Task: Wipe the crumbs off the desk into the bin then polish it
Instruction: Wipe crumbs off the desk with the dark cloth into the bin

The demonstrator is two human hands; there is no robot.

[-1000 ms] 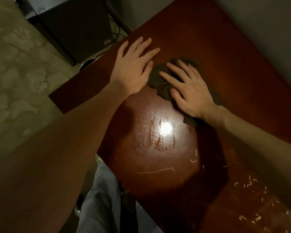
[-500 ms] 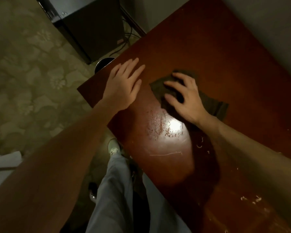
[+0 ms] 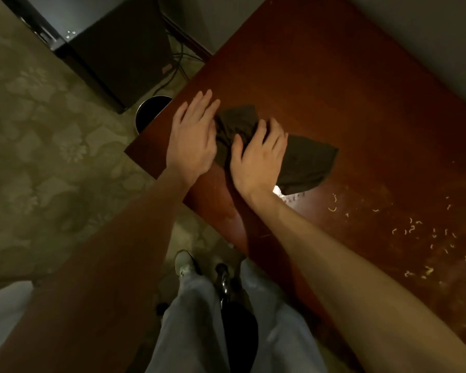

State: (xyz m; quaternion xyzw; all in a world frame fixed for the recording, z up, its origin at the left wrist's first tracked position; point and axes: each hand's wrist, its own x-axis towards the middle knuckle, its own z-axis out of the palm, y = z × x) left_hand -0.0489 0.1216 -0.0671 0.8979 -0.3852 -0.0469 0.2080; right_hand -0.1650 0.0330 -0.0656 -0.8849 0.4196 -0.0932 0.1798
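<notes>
A dark cloth (image 3: 304, 160) lies bunched on the reddish-brown wooden desk (image 3: 334, 84) near its left corner. My right hand (image 3: 258, 157) presses flat on the cloth, fingers spread over its bunched left part. My left hand (image 3: 193, 135) lies flat on the desk beside the cloth, its fingers touching the cloth's left edge. Several pale crumbs (image 3: 414, 232) are scattered on the desk to the right of the cloth. A round dark bin (image 3: 148, 111) stands on the floor just past the desk's left edge, partly hidden by the desk.
A black cabinet (image 3: 124, 49) with cables behind it stands on the patterned carpet (image 3: 38, 130) beyond the bin. A grey wall (image 3: 428, 36) borders the desk's far side. My legs and shoes (image 3: 186, 265) are below the desk's near edge.
Both hands slid toward the desk's left corner and closed together. The cloth came along, bunching between them. The long thin strand on the desk is no longer visible.
</notes>
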